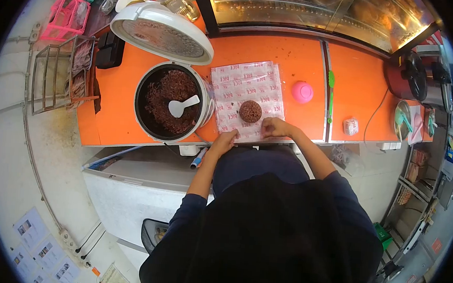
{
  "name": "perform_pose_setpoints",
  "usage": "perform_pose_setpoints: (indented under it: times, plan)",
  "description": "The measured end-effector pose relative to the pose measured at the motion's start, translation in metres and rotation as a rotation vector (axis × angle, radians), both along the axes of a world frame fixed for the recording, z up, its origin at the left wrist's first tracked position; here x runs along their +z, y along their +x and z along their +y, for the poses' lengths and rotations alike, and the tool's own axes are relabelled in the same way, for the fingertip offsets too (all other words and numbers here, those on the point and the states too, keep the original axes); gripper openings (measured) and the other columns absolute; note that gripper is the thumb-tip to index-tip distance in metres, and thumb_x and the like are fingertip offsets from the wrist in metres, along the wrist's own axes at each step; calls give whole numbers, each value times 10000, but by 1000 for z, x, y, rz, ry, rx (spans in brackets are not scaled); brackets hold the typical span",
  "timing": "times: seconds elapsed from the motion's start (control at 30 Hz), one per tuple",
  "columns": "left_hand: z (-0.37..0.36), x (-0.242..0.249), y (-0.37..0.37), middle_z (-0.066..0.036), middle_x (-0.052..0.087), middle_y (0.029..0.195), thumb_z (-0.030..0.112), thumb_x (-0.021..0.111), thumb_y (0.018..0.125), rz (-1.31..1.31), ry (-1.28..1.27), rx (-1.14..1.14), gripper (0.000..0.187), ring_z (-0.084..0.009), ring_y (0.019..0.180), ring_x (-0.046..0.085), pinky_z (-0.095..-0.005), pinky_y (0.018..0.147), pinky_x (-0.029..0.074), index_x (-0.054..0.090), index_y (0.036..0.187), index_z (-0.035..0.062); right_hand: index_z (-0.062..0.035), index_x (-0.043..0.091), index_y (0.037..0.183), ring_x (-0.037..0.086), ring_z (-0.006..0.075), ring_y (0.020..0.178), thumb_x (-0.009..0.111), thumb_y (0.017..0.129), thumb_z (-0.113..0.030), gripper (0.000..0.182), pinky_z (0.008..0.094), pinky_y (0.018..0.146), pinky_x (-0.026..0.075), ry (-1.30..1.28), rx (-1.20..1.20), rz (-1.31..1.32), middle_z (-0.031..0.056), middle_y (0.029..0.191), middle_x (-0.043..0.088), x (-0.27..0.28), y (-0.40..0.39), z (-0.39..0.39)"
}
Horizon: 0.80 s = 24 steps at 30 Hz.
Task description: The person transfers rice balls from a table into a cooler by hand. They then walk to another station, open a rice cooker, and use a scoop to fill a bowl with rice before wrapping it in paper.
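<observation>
A round mound of dark reddish rice [250, 112] sits on printed wrapping paper [240, 80] on the orange counter. My left hand [226, 140] touches the paper's near left edge, its fingers pressed together. Just below and right of the mound, my right hand [273, 128] is closed over the paper, with its fingertips partly hidden. To the left stands an open rice cooker [204, 101] of dark rice [170, 86], with a white paddle [183, 106] lying on the rice. A pink bowl [302, 92] rests right of the paper.
The cooker's raised lid [163, 34] leans over the back left. Right of the pink bowl are a green utensil [330, 96] and a small wrapped bundle [350, 127]. A glass display case [317, 15] runs along the back. A wire rack [59, 74] stands at the left end.
</observation>
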State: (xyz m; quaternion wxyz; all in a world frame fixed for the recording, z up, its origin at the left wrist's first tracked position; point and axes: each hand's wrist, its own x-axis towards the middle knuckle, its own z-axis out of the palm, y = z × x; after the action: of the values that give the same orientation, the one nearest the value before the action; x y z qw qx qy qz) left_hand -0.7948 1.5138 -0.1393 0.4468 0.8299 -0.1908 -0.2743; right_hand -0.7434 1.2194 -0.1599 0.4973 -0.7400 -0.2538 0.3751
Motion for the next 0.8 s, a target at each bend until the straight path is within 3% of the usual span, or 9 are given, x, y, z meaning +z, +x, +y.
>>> perform_pose_setpoints:
  times: [0.03, 0.1, 0.3, 0.37, 0.4, 0.47, 0.57, 0.63, 0.8]
  plan:
    - [1, -3, -1, -64, 461, 606, 17, 801, 617, 1, -12, 25, 437, -199, 561, 497, -343, 553, 416, 546, 970, 46, -51, 642, 795, 600, 267, 867, 820, 631, -207, 288, 358, 762, 488, -14, 29, -82, 97, 910, 586, 14, 0, 2]
    - [-1, 5, 0, -80, 477, 615, -4, 796, 614, 29, 17, 23, 451, -230, 590, 528, -360, 565, 425, 526, 971, 52, -46, 636, 806, 603, 271, 871, 808, 642, -192, 279, 356, 759, 491, -28, 55, -164, 101, 916, 585, 19, -1, 3]
    - [-2, 7, 1, -91, 512, 638, 31, 799, 622, 53, 68, -3, 459, -278, 632, 574, -386, 587, 443, 520, 984, 63, -30, 607, 857, 586, 273, 866, 778, 693, -166, 274, 368, 767, 478, 25, 66, -63, 114, 902, 576, 1, 2, -3]
    - [-7, 23, 5, -88, 529, 660, 57, 790, 644, 49, 96, -16, 431, -286, 635, 579, -387, 592, 452, 547, 1000, 62, -39, 611, 837, 616, 250, 825, 773, 696, -161, 248, 359, 736, 488, -115, 4, 21, 107, 852, 609, 3, 4, -2]
    - [-13, 38, 7, -94, 555, 703, 76, 767, 682, -286, 94, 36, 356, -298, 654, 581, -389, 612, 461, 585, 986, 52, -39, 611, 837, 616, 250, 825, 773, 696, -161, 248, 359, 736, 488, -115, 0, 19, 107, 852, 609, 10, 5, -3]
    - [-13, 46, 11, -100, 580, 747, 95, 743, 719, -622, 92, 89, 286, -311, 672, 582, -391, 631, 470, 623, 973, 42, -32, 583, 851, 603, 255, 771, 737, 722, -65, 204, 351, 706, 484, -8, -200, 91, 94, 770, 595, 25, 2, -6]
    - [-2, 23, 7, -111, 655, 936, 85, 677, 797, -538, 82, 120, 181, -274, 806, 629, -345, 703, 497, 696, 969, 29, -37, 615, 824, 606, 266, 798, 738, 722, -113, 177, 373, 728, 483, -125, -196, -118, 105, 814, 603, 44, -2, -21]
    - [-5, 17, -5, -111, 678, 1064, 41, 628, 841, 173, -465, 497, 168, -212, 930, 645, -300, 771, 499, 716, 984, 26, -34, 628, 813, 599, 277, 801, 735, 723, -109, 159, 372, 733, 481, -112, -231, -197, 105, 811, 597, 32, -17, -35]
    - [2, 10, -30, -94, 700, 1023, 26, 560, 893, 240, -262, 462, 209, -147, 921, 646, -264, 787, 491, 697, 1049, 3, -35, 678, 809, 583, 298, 812, 734, 720, -106, 127, 362, 755, 475, -44, -416, -222, 109, 799, 577, 39, -54, -46]
